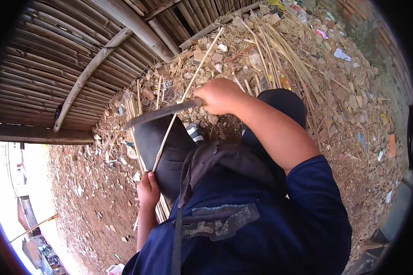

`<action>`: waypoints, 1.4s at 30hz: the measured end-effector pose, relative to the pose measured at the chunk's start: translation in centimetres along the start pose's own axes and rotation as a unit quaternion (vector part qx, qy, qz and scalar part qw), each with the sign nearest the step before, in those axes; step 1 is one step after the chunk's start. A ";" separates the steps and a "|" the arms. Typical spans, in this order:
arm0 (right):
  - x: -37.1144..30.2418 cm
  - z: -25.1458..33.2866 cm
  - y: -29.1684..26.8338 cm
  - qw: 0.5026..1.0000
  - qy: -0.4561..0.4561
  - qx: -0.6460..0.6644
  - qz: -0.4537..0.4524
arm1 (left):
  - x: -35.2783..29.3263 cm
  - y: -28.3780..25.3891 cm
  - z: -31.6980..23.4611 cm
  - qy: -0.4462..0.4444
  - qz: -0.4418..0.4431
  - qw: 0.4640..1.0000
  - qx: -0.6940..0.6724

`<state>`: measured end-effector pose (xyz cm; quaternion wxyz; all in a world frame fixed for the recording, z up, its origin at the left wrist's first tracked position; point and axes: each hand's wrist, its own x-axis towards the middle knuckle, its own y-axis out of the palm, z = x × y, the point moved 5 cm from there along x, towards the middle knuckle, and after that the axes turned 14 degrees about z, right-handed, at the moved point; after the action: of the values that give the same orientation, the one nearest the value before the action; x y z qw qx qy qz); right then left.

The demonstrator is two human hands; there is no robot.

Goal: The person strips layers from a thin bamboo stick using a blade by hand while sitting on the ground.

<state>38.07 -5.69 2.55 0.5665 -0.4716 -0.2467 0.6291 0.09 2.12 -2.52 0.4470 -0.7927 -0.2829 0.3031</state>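
Head view. My left grip [148, 188] is wrapped round the lower end of a pale strip [200, 67], which slants up past my left thigh [147, 137]. Right grip [218, 96] clenched on a knife [156, 114] crossing the strip; contact uncertain. Risk: a hard joint or loose left hold skids the edge into thigh or fingers. Strip slender, woody; blade long, dark, faintly curved; ground [92, 201] gritty, littered.

Holds navy short-sleeved right arm [275, 123] bent, clenching right hand [219, 96] forward-right of black-clad left knee [148, 140], curling left hand [148, 189] behind it.
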 end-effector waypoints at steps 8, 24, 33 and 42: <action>1.8 -8.3 -1.7 0.973 0.135 0.173 -0.065 | 0.1 0.0 0.5 0.004 -0.015 1.000 0.011; 1.8 -9.9 -1.5 0.960 0.159 0.208 -0.095 | 0.3 0.2 0.9 0.000 0.005 1.000 -0.028; -0.3 -2.3 -1.2 0.998 0.045 0.021 -0.038 | 0.4 -0.4 0.2 -0.004 0.032 0.999 -0.018; 0.4 -11.3 -3.4 0.963 0.196 0.140 -0.119 | 0.6 -0.2 0.6 0.004 0.019 0.999 -0.029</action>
<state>49.62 -7.05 0.43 0.7353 -0.4688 -0.0945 0.4802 -0.02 2.97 -2.73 0.4189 -0.8117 -0.2749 0.3001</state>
